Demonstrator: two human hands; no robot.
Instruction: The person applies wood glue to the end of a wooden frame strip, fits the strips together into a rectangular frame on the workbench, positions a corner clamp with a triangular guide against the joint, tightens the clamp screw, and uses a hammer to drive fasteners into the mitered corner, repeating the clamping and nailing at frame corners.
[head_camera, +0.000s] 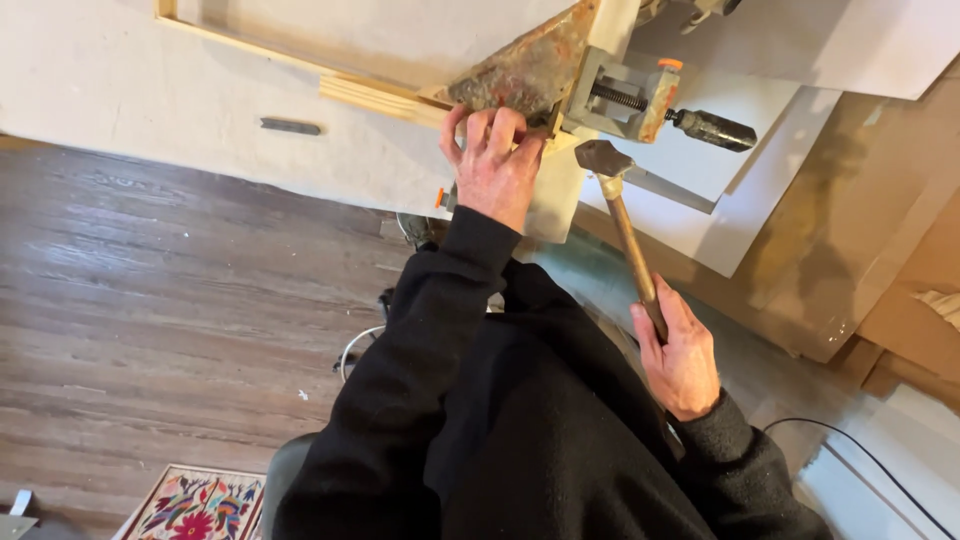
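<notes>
Head view: a rusty corner clamp (540, 70) sits at the near edge of the counter (120, 80), and everything else can be placed from it. It grips the corner of a pale wooden frame (380, 97), whose strip runs off to the clamp's left; the clamp's screw handle (712, 130) sticks out to its right. This hold seemingly keeps the joint square and still.

The left hand (493, 165) lies just below the clamp, fingers curled over the frame's corner and pressing on it, likely to steady the joint. Whether something small is pinched under the fingertips is hidden.

The right hand (682, 362) is well below and right of the clamp, its grip closed round the end of a hammer (625, 225), a far-back hold that gives swing. The hammer's head hangs just right of the left fingers, near the clamp's lower edge, not touching it.

A small dark bar (291, 126) lies on the counter, left of the clamp.
</notes>
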